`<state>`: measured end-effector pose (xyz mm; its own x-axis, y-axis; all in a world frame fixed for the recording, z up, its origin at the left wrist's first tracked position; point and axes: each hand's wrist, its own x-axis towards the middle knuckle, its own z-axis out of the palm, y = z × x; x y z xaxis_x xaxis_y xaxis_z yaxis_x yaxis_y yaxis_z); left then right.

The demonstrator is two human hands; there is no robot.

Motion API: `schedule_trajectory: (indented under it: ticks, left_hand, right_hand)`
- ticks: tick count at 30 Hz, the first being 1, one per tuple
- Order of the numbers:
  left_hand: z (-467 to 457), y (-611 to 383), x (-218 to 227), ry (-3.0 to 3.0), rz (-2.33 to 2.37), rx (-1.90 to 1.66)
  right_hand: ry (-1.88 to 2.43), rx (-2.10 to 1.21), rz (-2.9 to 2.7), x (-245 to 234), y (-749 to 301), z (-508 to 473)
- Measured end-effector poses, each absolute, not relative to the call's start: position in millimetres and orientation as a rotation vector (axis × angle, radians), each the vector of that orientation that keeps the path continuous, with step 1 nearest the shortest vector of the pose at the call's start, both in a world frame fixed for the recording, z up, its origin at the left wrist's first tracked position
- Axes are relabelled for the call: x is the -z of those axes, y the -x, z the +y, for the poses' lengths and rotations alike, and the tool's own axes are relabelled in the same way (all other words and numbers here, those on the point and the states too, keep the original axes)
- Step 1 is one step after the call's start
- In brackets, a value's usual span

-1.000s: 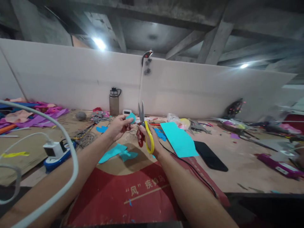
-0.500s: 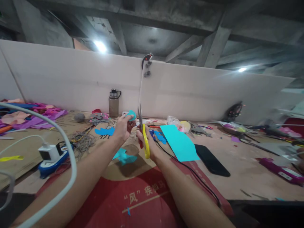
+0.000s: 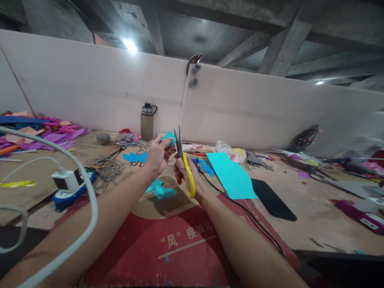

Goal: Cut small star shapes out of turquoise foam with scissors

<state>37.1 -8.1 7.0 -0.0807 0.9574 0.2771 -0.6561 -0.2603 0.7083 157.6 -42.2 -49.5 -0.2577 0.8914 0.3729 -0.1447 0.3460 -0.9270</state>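
Note:
Between the fingertips of my left hand (image 3: 158,157) is a small turquoise paper piece (image 3: 168,138), pinched and held above the table. My right hand (image 3: 183,169) grips a pair of scissors (image 3: 189,178) with yellow and red handles. Their blades point upward, slightly parted, right beside the paper piece. Turquoise scraps (image 3: 163,193) lie below my hands on the red and brown cardboard (image 3: 135,240). A larger turquoise sheet (image 3: 230,176) rests to the right of my right hand, with a blue cut-out (image 3: 135,157) on the left.
A black phone (image 3: 273,200) lies beside the sheet, and a dark cable (image 3: 240,208) runs past it. A bottle (image 3: 147,122) stands against the white partition (image 3: 105,92). On the left are a power strip (image 3: 73,188), a white cable (image 3: 90,192) and a coloured scrap pile (image 3: 51,138).
The view has shifted slightly, moving the scene a little. The scissor blades are now closer to the paper piece, which has turned a little in my left fingers.

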Motion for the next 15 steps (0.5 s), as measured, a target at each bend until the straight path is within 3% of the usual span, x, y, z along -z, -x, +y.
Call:
schedule_trajectory:
  ticks: [15]
  left_hand:
    - [-8.1,-40.8,-1.8,-0.849,0.531,-1.645]
  right_hand:
    - [0.667,-1.195,-1.463,55.0,-156.4,-37.9]
